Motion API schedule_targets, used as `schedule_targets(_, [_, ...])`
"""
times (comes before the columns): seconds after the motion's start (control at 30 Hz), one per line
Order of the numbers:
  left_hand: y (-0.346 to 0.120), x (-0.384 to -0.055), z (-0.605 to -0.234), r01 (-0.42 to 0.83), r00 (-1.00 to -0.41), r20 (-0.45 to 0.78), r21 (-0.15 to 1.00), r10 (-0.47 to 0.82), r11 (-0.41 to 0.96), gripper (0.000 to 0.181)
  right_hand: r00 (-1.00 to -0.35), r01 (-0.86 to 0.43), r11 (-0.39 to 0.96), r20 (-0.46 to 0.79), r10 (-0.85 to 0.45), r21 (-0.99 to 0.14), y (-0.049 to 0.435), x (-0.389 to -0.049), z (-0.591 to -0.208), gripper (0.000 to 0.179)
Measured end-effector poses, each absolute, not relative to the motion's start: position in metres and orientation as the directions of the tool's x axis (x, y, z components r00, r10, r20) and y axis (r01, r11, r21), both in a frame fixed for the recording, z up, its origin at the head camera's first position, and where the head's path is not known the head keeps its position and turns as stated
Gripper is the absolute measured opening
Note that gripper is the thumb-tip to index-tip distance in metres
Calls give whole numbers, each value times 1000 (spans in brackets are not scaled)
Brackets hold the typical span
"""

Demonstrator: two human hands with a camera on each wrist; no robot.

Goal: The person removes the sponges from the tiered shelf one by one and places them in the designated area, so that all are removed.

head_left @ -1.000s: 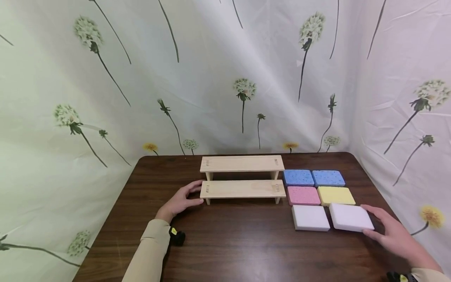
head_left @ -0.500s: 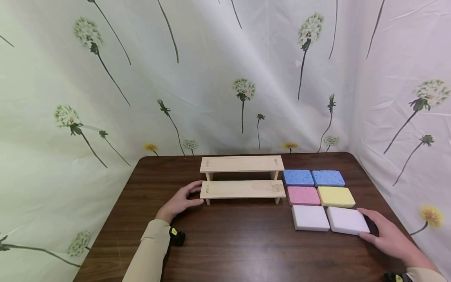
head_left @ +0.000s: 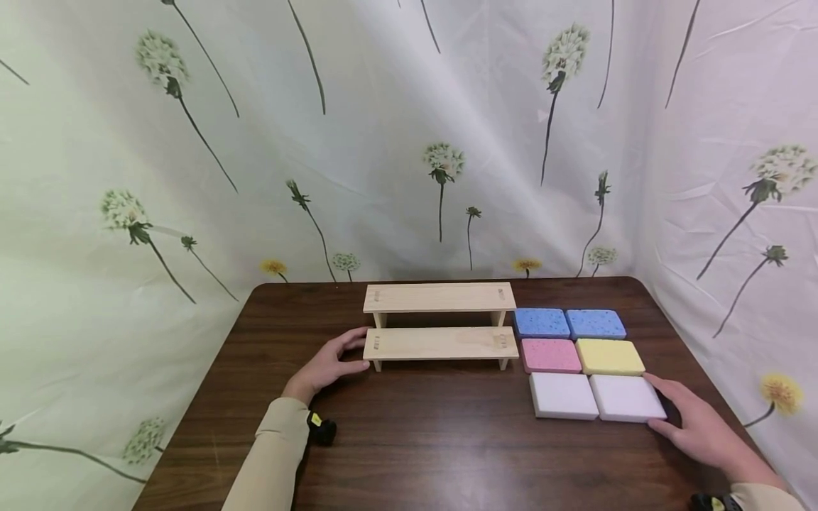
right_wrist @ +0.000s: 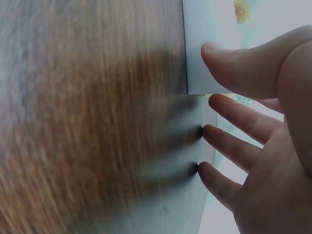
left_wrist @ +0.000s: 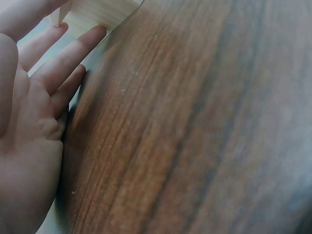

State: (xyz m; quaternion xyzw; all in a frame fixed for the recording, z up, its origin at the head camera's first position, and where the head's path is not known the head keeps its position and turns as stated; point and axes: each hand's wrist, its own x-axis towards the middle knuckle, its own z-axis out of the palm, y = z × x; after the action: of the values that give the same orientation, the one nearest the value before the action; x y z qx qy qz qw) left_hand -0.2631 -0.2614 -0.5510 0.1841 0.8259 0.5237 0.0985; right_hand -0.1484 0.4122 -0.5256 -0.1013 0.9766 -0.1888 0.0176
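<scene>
In the head view, two white sponges lie side by side at the front of a block of sponges. The right-hand white sponge [head_left: 628,398] sits flat beside the left one [head_left: 563,395]. My right hand [head_left: 701,429] holds its right end, thumb at the front corner and index finger at the back corner; the right wrist view has the other fingers [right_wrist: 226,146] spread close to the table. My left hand [head_left: 327,364] is at the left end of the lower wooden riser [head_left: 441,343], fingers loosely extended. Whether they touch it is unclear.
Behind the white sponges lie a pink sponge [head_left: 552,355], a yellow sponge [head_left: 610,356] and two blue sponges [head_left: 541,322]. A taller wooden riser [head_left: 439,297] stands behind the lower one. The dark wood table [head_left: 441,440] ends at a dandelion-print cloth [head_left: 383,177].
My right hand has moved the right-hand white sponge a little left, from tilted and apart to flat and square against the left one. My left hand has not moved.
</scene>
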Motion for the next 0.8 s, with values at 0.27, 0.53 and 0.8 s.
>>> schedule_targets(0.27, [-261,-262,-550,197,-915,27,901,402,388,73,-982,-175,912,-7,-191,-370,411,-149,-525,80])
schedule_targets(0.53, [-262,-262,-549,192,-915,22,901,403,389,75,-979,-196,897,27,-201,-396,413,-146,-523,85])
schedule_targets(0.8, [-263,-263,-550,241,-910,57,878,410,414,81,-958,-281,865,179,-226,-416,411,-141,-515,100])
